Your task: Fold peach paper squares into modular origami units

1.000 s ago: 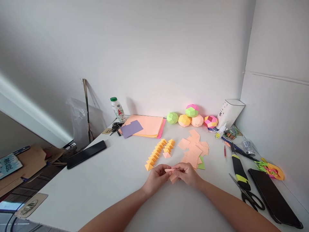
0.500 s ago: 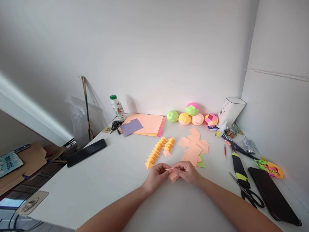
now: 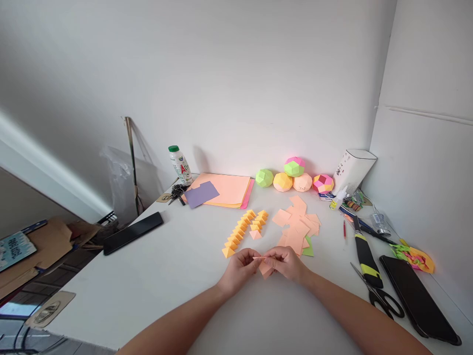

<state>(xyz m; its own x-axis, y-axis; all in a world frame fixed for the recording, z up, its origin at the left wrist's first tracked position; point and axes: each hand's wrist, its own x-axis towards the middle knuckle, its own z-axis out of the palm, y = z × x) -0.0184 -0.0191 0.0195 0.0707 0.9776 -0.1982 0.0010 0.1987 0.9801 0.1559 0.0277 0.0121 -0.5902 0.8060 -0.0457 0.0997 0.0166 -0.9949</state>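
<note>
in the lower middle of the frame, we see the left hand [image 3: 240, 267] and the right hand [image 3: 287, 262] close together, each pinching a small peach paper piece [image 3: 264, 272] with thumb and fingers. if one thumb slips, we think the fold could come out crooked, and a hard squeeze could crumple the thin paper. the long row of orange folded pieces [image 3: 235, 235] is near the left hand, so a bump there could mess it up. the right hand is right by the peach paper pile [image 3: 295, 228] and could push bits about.

the fingers hide much of the piece, so we can't tell how its folds go, or whether it touches the worktop [image 3: 177, 276]. the right hand hides the near edge of the pile, and the green paper [image 3: 309, 249] is mostly covered. at the far left, the book [image 3: 15, 249] is cut off.
</note>
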